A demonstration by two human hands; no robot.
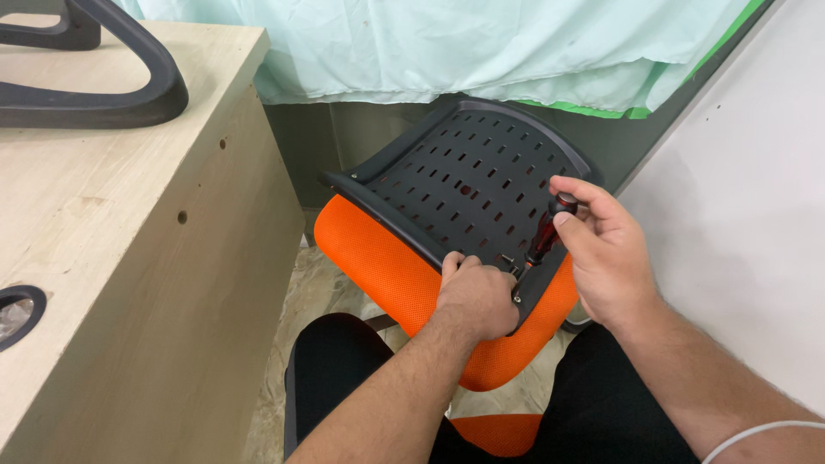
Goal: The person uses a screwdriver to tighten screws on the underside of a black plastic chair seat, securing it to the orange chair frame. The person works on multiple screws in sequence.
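Note:
An upturned chair seat rests on my lap: an orange mesh cushion (387, 266) with a black slotted plastic underside (464, 180) facing up. My left hand (473, 296) presses on the near edge of the black panel, fingers curled by a screw there. My right hand (601, 253) is closed around a screwdriver (546, 234) with a dark red and black handle. Its tip points down at the panel edge right beside my left fingers.
A pale wooden desk (112, 258) stands at the left, with a black curved chair part (103, 86) on top and a round cable hole (15, 311). Pale green cloth (447, 43) hangs behind. A white wall (748, 215) is at the right.

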